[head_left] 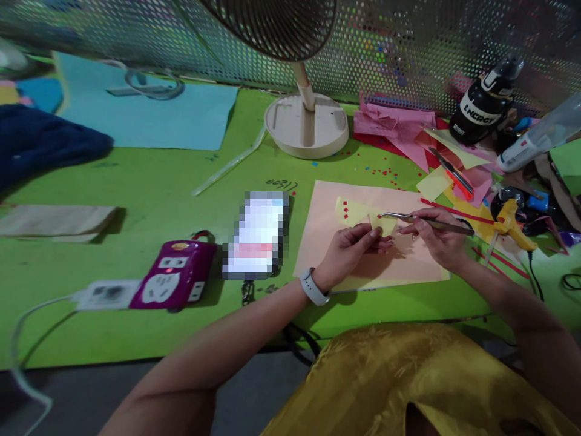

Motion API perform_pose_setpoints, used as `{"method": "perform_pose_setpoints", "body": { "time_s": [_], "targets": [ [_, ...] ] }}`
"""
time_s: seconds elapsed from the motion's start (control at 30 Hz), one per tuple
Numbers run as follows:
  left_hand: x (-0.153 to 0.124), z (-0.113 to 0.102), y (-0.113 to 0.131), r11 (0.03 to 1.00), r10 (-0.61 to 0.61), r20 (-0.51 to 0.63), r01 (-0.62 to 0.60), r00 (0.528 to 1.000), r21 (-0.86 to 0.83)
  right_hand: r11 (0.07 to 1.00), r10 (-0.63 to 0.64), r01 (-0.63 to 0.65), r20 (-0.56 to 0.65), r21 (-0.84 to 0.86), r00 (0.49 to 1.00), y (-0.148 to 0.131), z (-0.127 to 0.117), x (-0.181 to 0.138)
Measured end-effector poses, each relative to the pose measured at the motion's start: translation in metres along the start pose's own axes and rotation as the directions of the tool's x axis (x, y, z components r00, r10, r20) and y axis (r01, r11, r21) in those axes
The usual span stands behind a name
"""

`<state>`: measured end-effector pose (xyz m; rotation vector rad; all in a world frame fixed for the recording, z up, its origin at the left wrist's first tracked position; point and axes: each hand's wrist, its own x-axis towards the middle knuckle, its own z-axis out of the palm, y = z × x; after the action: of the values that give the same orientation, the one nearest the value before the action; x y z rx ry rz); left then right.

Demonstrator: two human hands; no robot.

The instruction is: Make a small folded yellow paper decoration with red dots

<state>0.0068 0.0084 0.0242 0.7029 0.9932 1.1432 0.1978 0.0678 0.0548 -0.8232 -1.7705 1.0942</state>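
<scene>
My left hand [351, 247], with a white watch on its wrist, pinches a small yellow paper piece [384, 224] above a peach paper sheet [327, 242]. In my right hand [436, 237] I grip metal tweezers [424, 220] like a pen. Their tip points left and touches the top of the yellow piece, with a tiny red bit at the tip. Another yellow paper piece [351, 211] with small red squares on it lies on the peach sheet just left of the tweezers' tip.
A fan base [307, 126] stands at the back centre. Pink and yellow paper scraps [399, 130], a craft knife [454, 174], a black bottle [483, 106] and a yellow glue gun [511, 225] crowd the right. A purple power strip [175, 275] and a phone [256, 235] lie to the left.
</scene>
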Motion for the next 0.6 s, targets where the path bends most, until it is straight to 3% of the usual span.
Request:
{"method": "perform_pose_setpoints", "body": {
  "time_s": [0.6],
  "targets": [
    [0.0005, -0.0008, -0.0011, 1.000, 0.000, 0.002, 0.000, 1.000, -0.028, 1.000, 0.000, 0.000, 0.017, 0.008, 1.000, -0.0004, -0.0004, 0.0001]
  ]
}}
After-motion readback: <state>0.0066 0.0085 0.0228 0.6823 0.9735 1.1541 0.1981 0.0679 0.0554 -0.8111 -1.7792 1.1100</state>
